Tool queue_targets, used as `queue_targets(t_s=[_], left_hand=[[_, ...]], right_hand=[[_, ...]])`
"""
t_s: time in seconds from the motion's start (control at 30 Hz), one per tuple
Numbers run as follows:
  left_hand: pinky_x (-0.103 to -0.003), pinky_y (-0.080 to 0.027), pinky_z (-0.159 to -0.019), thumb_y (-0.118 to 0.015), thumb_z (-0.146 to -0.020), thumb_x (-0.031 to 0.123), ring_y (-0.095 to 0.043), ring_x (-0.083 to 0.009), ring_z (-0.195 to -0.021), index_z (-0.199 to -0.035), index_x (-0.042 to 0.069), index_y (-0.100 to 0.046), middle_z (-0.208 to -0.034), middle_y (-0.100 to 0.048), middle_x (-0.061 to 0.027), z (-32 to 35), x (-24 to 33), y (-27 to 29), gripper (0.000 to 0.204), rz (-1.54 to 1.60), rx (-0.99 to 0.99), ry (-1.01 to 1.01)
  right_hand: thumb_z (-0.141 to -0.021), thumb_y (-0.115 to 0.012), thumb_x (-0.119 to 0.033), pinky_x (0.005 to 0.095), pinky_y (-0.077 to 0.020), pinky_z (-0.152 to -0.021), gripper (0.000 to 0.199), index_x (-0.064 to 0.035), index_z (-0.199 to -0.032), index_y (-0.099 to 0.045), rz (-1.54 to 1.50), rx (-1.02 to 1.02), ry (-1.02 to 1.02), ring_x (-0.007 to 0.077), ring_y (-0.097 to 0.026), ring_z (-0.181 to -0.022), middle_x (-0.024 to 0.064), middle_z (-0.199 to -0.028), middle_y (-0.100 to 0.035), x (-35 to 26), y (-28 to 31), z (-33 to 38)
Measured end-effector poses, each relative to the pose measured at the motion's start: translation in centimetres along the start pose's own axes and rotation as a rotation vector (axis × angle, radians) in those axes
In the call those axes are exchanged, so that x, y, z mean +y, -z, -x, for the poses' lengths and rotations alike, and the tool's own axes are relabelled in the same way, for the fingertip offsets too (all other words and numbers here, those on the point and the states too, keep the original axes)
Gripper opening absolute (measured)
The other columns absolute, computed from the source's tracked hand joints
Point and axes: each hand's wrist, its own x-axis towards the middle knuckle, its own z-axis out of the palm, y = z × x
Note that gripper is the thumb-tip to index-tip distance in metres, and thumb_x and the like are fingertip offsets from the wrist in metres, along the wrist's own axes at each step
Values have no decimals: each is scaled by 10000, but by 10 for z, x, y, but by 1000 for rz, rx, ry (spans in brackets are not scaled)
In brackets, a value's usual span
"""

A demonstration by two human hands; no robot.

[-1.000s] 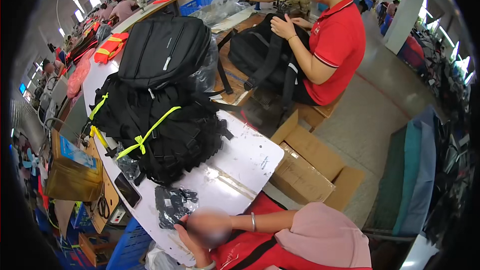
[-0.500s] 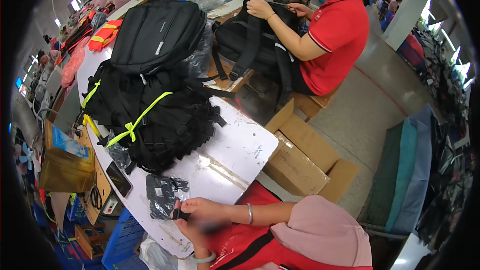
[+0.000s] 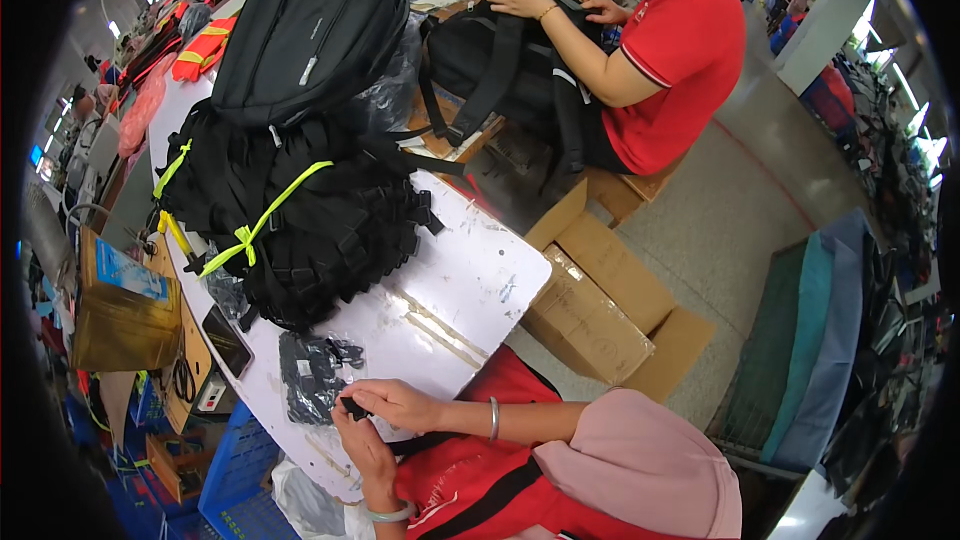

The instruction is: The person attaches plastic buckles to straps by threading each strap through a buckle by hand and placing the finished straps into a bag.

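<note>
My right hand (image 3: 400, 403) and my left hand (image 3: 366, 448) meet over the near edge of the white table (image 3: 455, 275). Their fingers are closed round a small black piece (image 3: 354, 407), its exact kind mostly hidden by the fingers. A black strap (image 3: 415, 442) shows just below my right wrist, in front of my red apron; whether it joins the piece I cannot tell. Beside my fingertips lies a clear plastic bag (image 3: 308, 380) with small black parts in it. Farther up the table sits a heap of black straps and buckles (image 3: 330, 230) tied with yellow-green ribbon.
A black backpack (image 3: 305, 50) rests behind the heap. Across the table a person in a red shirt (image 3: 680, 60) handles another black backpack (image 3: 490, 70). An open cardboard box (image 3: 590, 310) stands on the floor at right. A phone (image 3: 227, 340) and a blue crate (image 3: 240, 470) are at left.
The view has shifted slightly, so the table things sit a little higher and left. My hands stay together on the black piece, with the strap now visible. The co-worker's hands have shifted on the backpack.
</note>
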Motion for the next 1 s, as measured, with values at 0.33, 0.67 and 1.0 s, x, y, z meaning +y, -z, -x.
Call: queue_targets(t_s=[0.33,0.67,1.0], left_hand=[[-304,-417,-759,-615,-757,83,-522,-220,-826,-900,-18,-587,-879,-539,-99,-2,0,45,177,60,24,100],[-204,-445,-712,-677,-773,41,-554,-93,-835,-1017,-29,-587,-1000,-542,-43,-22,-16,54,269,480,-9,267],[-245,-462,-659,-728,-719,71,-576,-105,-760,-987,9,-598,-854,-623,-61,-7,-15,60,304,197,-200,276]], right_hand=[[-912,-467,-179,296,-392,-942,264,0,-1082,-558,-136,-93,-35,167,-517,-1064,90,-1101,-577,-12,47,-6],[-939,-483,-261,194,-288,-485,191,-85,-908,-550,-72,86,-255,34,-397,-538,-47,-618,-431,-79,76,-28],[-900,-556,-162,154,-298,-522,140,-62,-804,-572,547,79,-185,-1,-381,-601,-94,-678,-466,-83,59,-34]])
